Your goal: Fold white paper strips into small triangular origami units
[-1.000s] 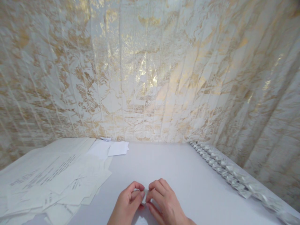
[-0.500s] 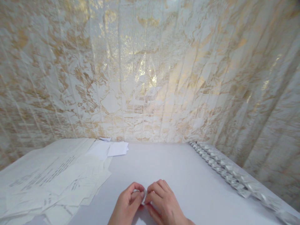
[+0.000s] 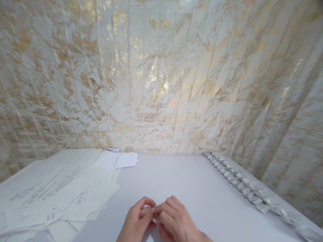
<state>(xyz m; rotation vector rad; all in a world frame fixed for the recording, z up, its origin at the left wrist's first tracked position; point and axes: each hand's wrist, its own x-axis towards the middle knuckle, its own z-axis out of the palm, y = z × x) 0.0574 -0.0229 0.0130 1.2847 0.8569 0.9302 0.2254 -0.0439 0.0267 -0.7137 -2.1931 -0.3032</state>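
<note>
Now that the right hand (image 3: pixel 176 218) has neared the left hand (image 3: pixel 138 218), both pinch a mostly hidden white piece (image 3: pixel 154 219) right of the printed sheets (image 3: pixel 58 181).

Papered tabletop workspace (image 3: pixel 176 174), patterned curtain backdrop (image 3: pixel 156 77)

No wording can be read
Dark printed lines and blocks show on the white papers (image 3: pixel 58 188), left of the hands (image 3: pixel 157 220), all too blurred and slanted to make out
</note>
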